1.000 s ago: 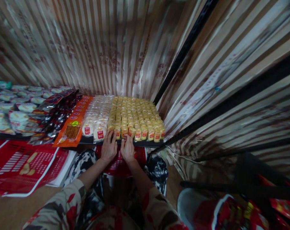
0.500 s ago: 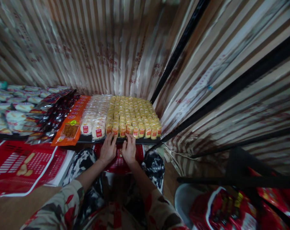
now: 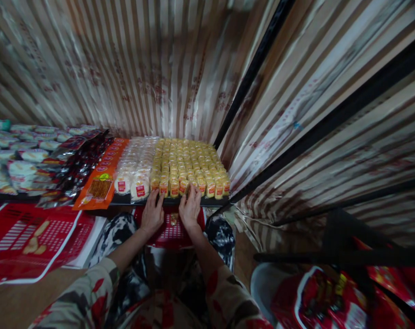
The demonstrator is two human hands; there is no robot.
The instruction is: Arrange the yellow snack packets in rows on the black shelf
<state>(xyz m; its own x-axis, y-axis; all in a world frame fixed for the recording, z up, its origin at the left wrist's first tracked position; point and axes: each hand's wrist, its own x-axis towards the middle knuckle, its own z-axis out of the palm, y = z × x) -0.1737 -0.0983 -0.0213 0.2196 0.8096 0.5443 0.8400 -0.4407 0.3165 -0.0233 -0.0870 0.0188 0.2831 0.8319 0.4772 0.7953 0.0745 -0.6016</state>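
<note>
Many small yellow snack packets [image 3: 188,162] stand in tight rows on a dark shelf [image 3: 125,199] in front of me. My left hand [image 3: 151,214] rests at the shelf's front edge, its fingertips touching the front row of packets near its left end. My right hand [image 3: 190,208] sits beside it, fingers spread against the front packets near the middle. Neither hand grips anything. A red plastic basket [image 3: 171,230] lies under both hands, between my knees.
White round packets [image 3: 136,167], an orange flat pack [image 3: 103,180], dark red packs [image 3: 77,160] and pale green-white packs [image 3: 18,160] fill the shelf leftwards. Striped curtains hang behind and right. Red cartons [image 3: 29,237] lie at left. Red snack bags [image 3: 331,297] sit bottom right.
My right hand has slid slightly right and up against the yellow packets. The left hand has stayed at the shelf's edge. The view has shifted a little.
</note>
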